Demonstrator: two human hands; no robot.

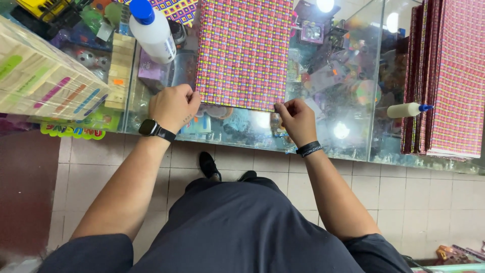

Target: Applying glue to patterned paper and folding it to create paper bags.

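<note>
Paper point(244, 50), a sheet checked in pink, purple and yellow, lies flat on the glass counter point(348, 131), running from 12 o'clock down to the middle of the view. Its near edge sits right at both hands. The left hand point(173, 106) rests at the sheet's near left corner, fingers curled in tight to a loose fist, knuckles touching the corner; whether it pinches the edge I cannot tell. A dark watch point(149, 127) sits on that wrist. The right hand point(295, 119) is at the near right corner, thumb and forefinger drawn narrow together, nipping the paper's edge, the other fingers folded. A black band point(308, 148) circles that wrist.

At 11 o'clock from the sheet a white glue bottle point(151, 30) with a blue cap lies tilted on the glass. Beside it, at 10 o'clock, stands a small wooden block tower point(121, 71), and farther at 9 o'clock a large box of blocks point(43, 78). At 3 o'clock a smaller glue bottle point(406, 109) lies on its side, and past it a stack of sheets point(447, 76) of the same pattern. Toys show under the glass.
</note>
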